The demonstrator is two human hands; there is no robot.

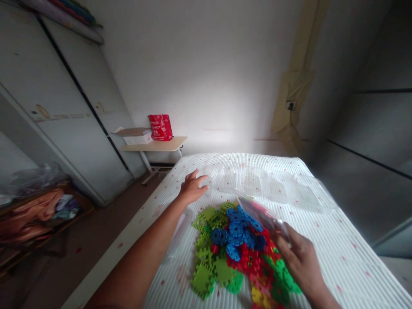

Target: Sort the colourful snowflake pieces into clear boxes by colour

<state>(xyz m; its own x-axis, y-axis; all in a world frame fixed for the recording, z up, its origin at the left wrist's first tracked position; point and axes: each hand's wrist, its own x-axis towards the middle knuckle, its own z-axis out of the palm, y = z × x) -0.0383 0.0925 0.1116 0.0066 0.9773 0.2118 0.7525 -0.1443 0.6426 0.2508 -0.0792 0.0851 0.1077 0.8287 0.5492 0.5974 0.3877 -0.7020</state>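
Note:
A heap of plastic interlocking pieces (236,249) in green, blue, red and yellow lies on a white ribbed bed cover (337,249). My right hand (299,259) rests at the heap's right side, fingers closed on the edge of a clear plastic bag (262,214) that lies over the pieces. My left hand (192,187) reaches forward past the heap with its fingers spread, touching the near edge of a large clear plastic sheet (273,184) spread across the far part of the bed.
Left of the bed is brown floor, then grey cupboard doors (74,116). A small wooden side table (154,144) with a red packet (160,127) stands by the far wall. Clothes fill a wooden shelf (35,210) at the left. A beige curtain (294,86) hangs at the right.

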